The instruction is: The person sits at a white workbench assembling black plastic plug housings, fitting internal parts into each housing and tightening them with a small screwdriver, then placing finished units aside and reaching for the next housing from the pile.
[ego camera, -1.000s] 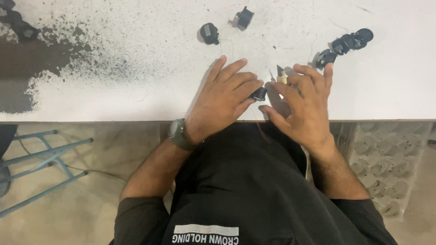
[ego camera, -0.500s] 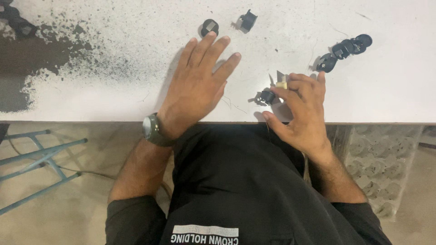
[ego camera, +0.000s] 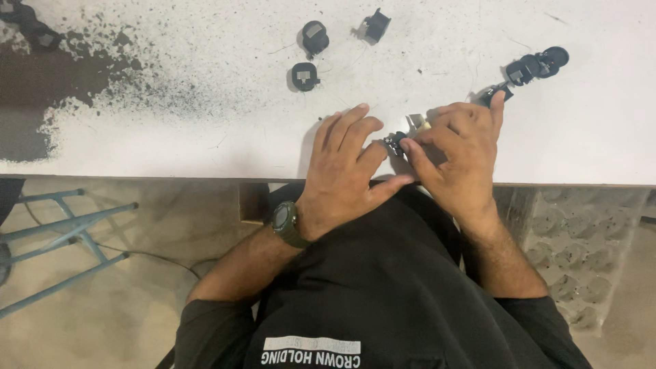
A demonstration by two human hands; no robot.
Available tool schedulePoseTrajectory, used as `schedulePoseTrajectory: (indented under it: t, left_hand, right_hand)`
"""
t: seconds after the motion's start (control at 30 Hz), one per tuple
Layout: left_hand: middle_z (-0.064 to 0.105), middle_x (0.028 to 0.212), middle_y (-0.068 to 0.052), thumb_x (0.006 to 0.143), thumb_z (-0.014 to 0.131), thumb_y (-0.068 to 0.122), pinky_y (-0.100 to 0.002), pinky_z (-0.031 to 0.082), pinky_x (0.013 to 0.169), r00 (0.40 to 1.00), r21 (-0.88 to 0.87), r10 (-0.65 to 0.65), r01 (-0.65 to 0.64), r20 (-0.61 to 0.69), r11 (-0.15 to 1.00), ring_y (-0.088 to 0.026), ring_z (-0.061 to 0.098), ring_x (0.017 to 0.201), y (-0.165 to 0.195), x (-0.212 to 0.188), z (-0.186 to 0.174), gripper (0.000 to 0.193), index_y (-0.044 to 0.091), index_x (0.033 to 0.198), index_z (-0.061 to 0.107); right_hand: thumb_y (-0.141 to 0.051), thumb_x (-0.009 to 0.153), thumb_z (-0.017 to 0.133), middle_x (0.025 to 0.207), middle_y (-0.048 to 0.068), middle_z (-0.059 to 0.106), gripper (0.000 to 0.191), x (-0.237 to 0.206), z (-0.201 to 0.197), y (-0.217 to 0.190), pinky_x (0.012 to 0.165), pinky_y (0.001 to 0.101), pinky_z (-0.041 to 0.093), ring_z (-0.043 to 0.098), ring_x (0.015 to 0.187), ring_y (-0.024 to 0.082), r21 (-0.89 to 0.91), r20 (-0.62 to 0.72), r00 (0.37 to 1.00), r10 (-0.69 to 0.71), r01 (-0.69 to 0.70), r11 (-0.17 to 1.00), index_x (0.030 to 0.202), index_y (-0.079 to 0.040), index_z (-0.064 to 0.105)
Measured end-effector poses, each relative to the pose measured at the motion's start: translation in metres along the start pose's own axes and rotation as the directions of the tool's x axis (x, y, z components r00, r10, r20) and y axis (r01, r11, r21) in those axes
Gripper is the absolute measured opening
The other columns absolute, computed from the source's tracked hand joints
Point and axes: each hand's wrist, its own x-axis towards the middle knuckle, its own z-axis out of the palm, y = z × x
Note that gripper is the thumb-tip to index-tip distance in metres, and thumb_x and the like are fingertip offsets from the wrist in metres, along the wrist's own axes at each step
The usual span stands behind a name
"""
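Note:
My right hand (ego camera: 459,154) pinches a small black part (ego camera: 395,142) with thumb and forefinger at the near edge of a white table (ego camera: 205,130); a bit of metal and a pale piece (ego camera: 418,123) show above my fingers. My left hand (ego camera: 344,167) rests right beside it, fingers bent, its fingertips touching the same black part. I wear a dark green watch (ego camera: 285,223) on the left wrist.
Three loose black parts (ego camera: 305,75) lie on the table beyond my left hand. A row of several more black parts (ego camera: 529,68) sits to the right, by my right fingertips. The table's left end is worn dark (ego camera: 34,102). A blue metal frame (ego camera: 61,229) stands on the floor at left.
My left hand reached out over the table toward the loose black parts, then came back to the right hand. It now touches the small black part held there.

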Motion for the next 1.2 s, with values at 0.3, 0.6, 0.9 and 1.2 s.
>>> schedulePoseTrajectory:
  t: [0.3, 0.6, 0.9, 1.2]
  left_hand:
    - [0.055, 0.133, -0.012, 0.088, 0.084, 0.032, -0.058, 0.035, 0.116, 0.999, -0.083, -0.046, 0.048, 0.023, 0.995, -0.034, 0.046, 0.139, -0.003, 0.006, 0.003, 0.031, 0.008, 0.100, 0.068]
    - [0.059, 0.130, -0.008, 0.085, 0.077, 0.012, -0.056, 0.036, 0.119, 0.995, -0.084, -0.091, 0.093, 0.033, 0.992, -0.031, 0.051, 0.140, -0.005, 0.012, -0.002, 0.013, 0.009, 0.089, 0.065]
    - [0.055, 0.132, -0.011, 0.088, 0.081, 0.027, -0.061, 0.027, 0.118, 0.998, -0.018, -0.057, 0.057, 0.003, 0.998, -0.033, 0.047, 0.137, -0.003, 0.007, -0.004, 0.026, 0.009, 0.101, 0.067]
    - [0.057, 0.134, -0.004, 0.095, 0.078, 0.019, -0.056, 0.028, 0.124, 0.995, 0.022, -0.095, 0.096, -0.022, 0.995, -0.025, 0.050, 0.138, -0.002, -0.002, 0.005, 0.015, 0.013, 0.105, 0.069]
  right_hand:
    - [-0.020, 0.092, 0.088, 0.098, 0.002, 0.061, 0.021, 0.002, 0.001, 0.005, 0.130, 0.0664, 0.009, 0.057, 0.119, 0.025, -0.021, 0.052, 0.999, 0.007, -0.006, 1.000, 0.087, -0.011, 0.070]
    - [-0.021, 0.092, 0.088, 0.100, 0.002, 0.062, 0.020, 0.005, -0.001, 0.005, 0.130, 0.0666, 0.010, 0.056, 0.118, 0.025, -0.036, 0.071, 0.998, -0.001, 0.004, 0.999, 0.087, -0.012, 0.071]
    - [-0.021, 0.091, 0.089, 0.104, 0.006, 0.060, 0.017, -0.002, -0.003, 0.008, 0.129, 0.0667, 0.010, 0.055, 0.124, 0.029, -0.052, 0.022, 1.000, -0.009, 0.010, 0.999, 0.097, -0.011, 0.075]
    - [-0.006, 0.095, 0.080, 0.117, 0.010, 0.063, 0.034, -0.045, 0.021, 0.004, 0.134, 0.0623, 0.014, 0.064, 0.122, 0.028, 0.216, -0.180, 0.982, -0.059, 0.098, 0.971, 0.119, -0.005, 0.057]
